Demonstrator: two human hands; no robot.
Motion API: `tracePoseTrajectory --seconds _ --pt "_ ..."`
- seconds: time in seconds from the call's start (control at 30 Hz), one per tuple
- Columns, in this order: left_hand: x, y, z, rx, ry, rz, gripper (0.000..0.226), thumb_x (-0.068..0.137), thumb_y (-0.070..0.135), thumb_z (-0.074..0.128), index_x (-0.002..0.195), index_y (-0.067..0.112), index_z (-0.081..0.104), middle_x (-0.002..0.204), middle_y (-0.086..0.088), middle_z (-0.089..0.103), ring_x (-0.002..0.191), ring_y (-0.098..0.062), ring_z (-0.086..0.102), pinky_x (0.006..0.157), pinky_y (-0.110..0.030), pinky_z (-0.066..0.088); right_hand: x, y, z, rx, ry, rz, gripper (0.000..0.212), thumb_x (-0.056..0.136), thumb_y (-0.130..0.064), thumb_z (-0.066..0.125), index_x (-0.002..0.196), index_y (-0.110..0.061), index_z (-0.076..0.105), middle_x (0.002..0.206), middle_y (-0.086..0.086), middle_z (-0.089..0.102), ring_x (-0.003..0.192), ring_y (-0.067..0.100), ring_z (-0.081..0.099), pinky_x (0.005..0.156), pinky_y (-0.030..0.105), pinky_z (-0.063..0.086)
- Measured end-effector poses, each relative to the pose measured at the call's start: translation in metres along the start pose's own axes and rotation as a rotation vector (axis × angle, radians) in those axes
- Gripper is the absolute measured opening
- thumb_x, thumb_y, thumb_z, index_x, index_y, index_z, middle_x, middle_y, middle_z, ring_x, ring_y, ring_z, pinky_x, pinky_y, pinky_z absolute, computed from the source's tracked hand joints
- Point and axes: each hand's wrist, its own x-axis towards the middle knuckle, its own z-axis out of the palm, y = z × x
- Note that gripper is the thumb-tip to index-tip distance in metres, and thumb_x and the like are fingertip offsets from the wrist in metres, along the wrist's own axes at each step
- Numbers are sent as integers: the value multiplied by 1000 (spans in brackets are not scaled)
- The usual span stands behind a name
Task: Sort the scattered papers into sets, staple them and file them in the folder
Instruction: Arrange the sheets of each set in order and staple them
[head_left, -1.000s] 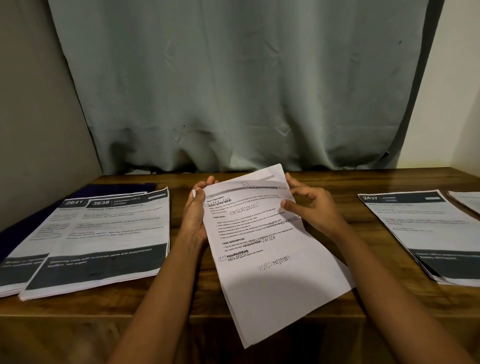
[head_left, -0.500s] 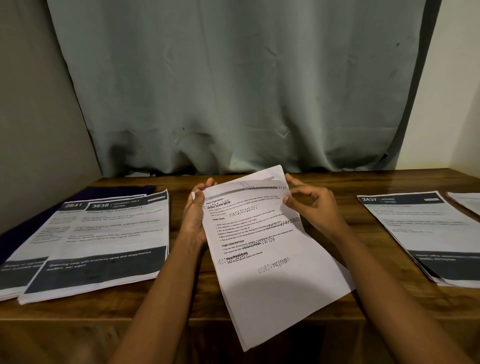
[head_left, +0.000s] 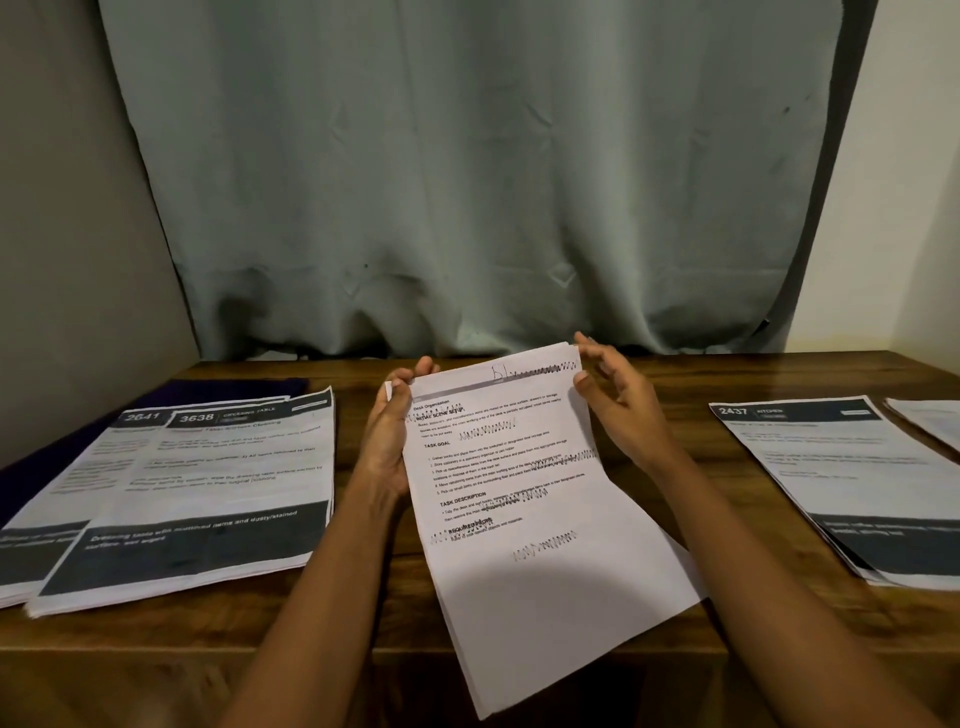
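The left hand (head_left: 387, 441) grips the sheaf of papers (head_left: 540, 519) by its upper left edge, fingers curled round it. The right hand (head_left: 618, 410) sits at the upper right corner, thumb on the edge and fingers loosely curved — whether it grips, I cannot tell. The sheaf tilts over the wooden table (head_left: 675, 395) — between the left stack (head_left: 208, 493) and the right stack (head_left: 841, 478).

Single head-worn wide-angle view, facing forward and down, close over the table (head_left: 685, 382), curtain (head_left: 467, 182) behind
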Motion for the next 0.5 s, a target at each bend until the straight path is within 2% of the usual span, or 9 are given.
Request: tracePoseTrajectory --seconds 0.1,0.2,0.33,0.4,0.5 --pt "-1 0 1 28 -47 18 21 102 12 36 86 15 49 108 1 71 105 -15 65 91 -38 53 2 -1 2 -104 57 -59 29 93 -22 60 122 -22 56 139 -10 51 128 7 47 102 34 46" --pt "-3 -2 1 54 -59 20 21 102 12 37 85 15 49 106 1 72 109 -17 63 95 -40 49 4 -1 1 -321 137 -246 15 87 -14 68 102 -11 66 128 -7 56 126 12 47 104 33 41" --pt "-5 -1 2 73 -71 33 19 100 11 37 85 14 48 104 1 72 109 -18 62 97 -40 48 4 -3 -2 -448 62 -276 6 85 -14 70 89 -10 67 135 2 55 132 19 41 106 37 36" --pt "-6 -1 3 73 -82 32 18 99 11 38 85 14 48 105 1 72 109 -17 62 95 -39 50 4 -2 -3 -476 9 -244 9 88 -20 66 90 -11 65 143 2 48 138 19 33 109 40 32" --pt "-6 -1 3 92 -86 35 19 100 11 38 85 15 48 106 1 72 108 -16 63 94 -37 51 5 3 -4 -543 -67 -197 30 92 -37 53 103 -11 64 150 -1 39 142 18 23 112 46 29"
